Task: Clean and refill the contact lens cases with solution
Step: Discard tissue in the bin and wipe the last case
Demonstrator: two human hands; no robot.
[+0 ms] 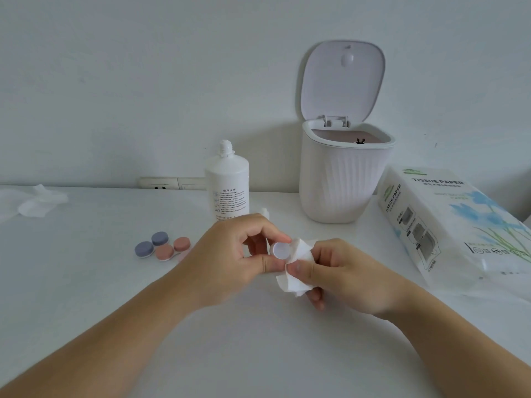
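Observation:
My left hand (241, 254) pinches a small white lens case (280, 250) over the middle of the table, its round opening facing me. Right beside it, my right hand (342, 277) holds a crumpled white tissue (296, 275) that touches the case's right side. Two closed lens cases (162, 247) with purple and pink caps lie on the table to the left of my hands. The white solution bottle (228, 188) stands uncapped behind my left hand, and a small white cap (265, 213) peeks out just behind my fingers.
A white ribbed bin (342, 182) with its lid up stands at the back right. A tissue paper pack (448, 222) lies at the right. Used tissue (34, 201) sits at the far left. Wall sockets (169, 183) run along the table's back edge.

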